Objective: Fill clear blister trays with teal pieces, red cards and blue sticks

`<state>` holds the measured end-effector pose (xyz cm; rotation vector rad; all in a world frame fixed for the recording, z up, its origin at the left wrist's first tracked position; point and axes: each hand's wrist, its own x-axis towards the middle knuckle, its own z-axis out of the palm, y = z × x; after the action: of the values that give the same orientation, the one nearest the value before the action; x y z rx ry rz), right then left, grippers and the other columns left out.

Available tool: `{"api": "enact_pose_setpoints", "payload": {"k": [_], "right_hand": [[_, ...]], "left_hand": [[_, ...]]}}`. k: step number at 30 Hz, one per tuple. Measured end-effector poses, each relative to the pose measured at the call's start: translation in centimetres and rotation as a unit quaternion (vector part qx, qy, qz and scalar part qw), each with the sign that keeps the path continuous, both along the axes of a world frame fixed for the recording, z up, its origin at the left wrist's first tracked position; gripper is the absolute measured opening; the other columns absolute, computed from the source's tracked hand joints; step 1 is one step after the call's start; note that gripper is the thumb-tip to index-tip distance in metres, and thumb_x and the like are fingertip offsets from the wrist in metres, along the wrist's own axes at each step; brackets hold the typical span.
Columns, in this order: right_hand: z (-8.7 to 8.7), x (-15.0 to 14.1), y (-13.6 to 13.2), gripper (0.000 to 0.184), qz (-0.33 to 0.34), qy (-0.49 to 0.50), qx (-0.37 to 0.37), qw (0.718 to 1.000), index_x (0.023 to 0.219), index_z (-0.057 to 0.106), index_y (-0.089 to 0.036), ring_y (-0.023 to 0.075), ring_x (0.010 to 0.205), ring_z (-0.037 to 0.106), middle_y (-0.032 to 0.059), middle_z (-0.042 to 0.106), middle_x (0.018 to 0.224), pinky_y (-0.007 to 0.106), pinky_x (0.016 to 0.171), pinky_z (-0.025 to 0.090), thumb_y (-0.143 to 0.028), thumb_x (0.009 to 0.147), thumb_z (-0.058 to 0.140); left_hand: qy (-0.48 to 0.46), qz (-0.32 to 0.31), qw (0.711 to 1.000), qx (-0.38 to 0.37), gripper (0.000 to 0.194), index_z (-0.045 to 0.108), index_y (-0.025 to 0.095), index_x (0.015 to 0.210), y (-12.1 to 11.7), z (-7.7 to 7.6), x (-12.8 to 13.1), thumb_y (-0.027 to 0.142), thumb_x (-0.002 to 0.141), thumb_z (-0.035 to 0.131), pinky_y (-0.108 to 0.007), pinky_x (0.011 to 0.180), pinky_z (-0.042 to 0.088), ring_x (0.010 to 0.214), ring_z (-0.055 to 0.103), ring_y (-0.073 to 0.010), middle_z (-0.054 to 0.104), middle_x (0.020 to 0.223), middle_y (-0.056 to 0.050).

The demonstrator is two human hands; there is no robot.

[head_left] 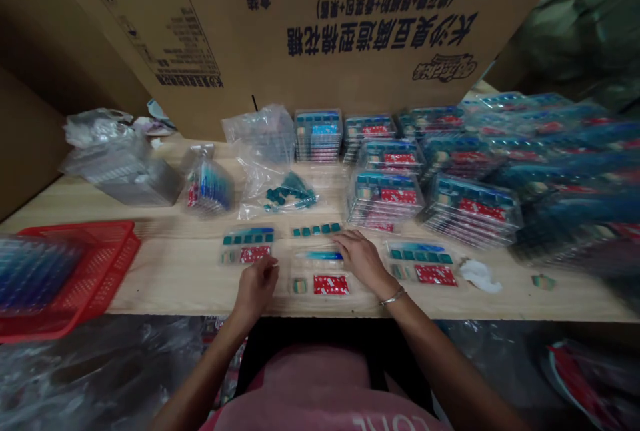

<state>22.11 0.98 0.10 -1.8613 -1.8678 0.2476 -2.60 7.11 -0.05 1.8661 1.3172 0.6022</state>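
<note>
My left hand (257, 286) is closed, its fingertips curled together beside a filled clear tray (249, 246); anything in them is hidden. Reaching in from the other side, my right hand (361, 256) has its fingers bent and drawn together over the right edge of the middle tray (306, 270). Its fingertips sit close to a row of small teal squares (316, 230), and their grip is hidden. In the middle tray lie a blue strip (320, 256), a red patterned packet (331, 285) and a small striped block (299, 286). A similar filled tray (421, 262) lies to the right.
Loose teal squares spill from a clear bag (260, 171). Stacks of filled trays (385, 194) crowd the back and right. Further left are clear empty trays (135, 174) and a red basket (117, 264). A crumpled tissue (480, 276) lies right; a large carton (350, 78) stands behind.
</note>
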Motion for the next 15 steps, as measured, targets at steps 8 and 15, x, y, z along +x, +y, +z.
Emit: {"api": "enact_pose_setpoints", "payload": {"k": [8, 15], "right_hand": [[0.6, -0.8, 1.4, 0.022, -0.138, -0.091, -0.066, 0.984, 0.083, 0.064, -0.016, 0.023, 0.079, 0.06, 0.0134, 0.065, 0.084, 0.032, 0.068, 0.046, -0.01, 0.087, 0.043], [-0.9, -0.4, 1.9, 0.02, -0.175, 0.039, 0.01, 0.984, 0.092, 0.062, -0.018, 0.0203, 0.081, 0.061, 0.0091, 0.066, 0.088, 0.031, 0.074, 0.047, -0.011, 0.082, 0.048]], "left_hand": [[0.132, -0.02, 0.991, 0.025, 0.025, 0.067, 0.016, 0.09, 6.2, 2.1, 7.5, 0.009, 0.07, 0.054, -0.031, 0.081, 0.044, 0.089, 0.064, -0.0253, 0.07, 0.085, -0.011], [0.085, 0.003, 0.996, -0.011, 0.038, 0.061, 0.014, 0.104, 7.3, 1.3, 7.4, 0.009, 0.068, 0.053, -0.027, 0.066, 0.042, 0.068, 0.061, -0.0188, 0.064, 0.064, -0.002]]}}
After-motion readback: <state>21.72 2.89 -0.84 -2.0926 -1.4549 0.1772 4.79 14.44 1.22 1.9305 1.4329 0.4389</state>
